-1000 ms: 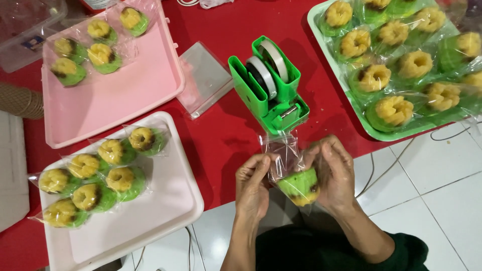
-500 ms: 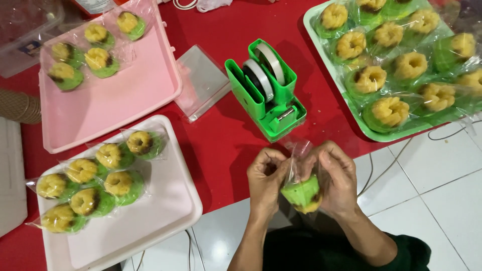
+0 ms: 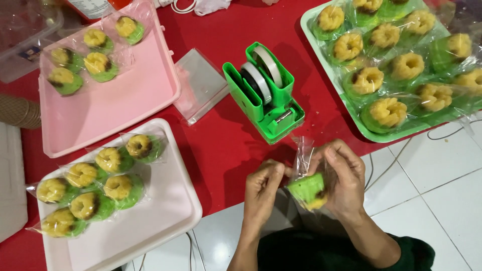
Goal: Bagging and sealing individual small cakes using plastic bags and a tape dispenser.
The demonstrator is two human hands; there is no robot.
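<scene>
Between both hands' grip: bagged cake (image 3: 308, 190).

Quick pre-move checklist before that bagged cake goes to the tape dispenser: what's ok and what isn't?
1. Cake in hand: the green and yellow cake sits inside its clear bag, held by both hands. Ok.
2. Bag neck: the right hand and left hand pinch the bag top together. Whether it is twisted tight: cannot tell.
3. Tape dispenser: upright on the red table, just beyond the hands, nothing between. Ok.
4. Free tape end at the cutter: cannot tell.
5. Room for the cake: the near pink tray has bare space on its right half. Ok.
</scene>
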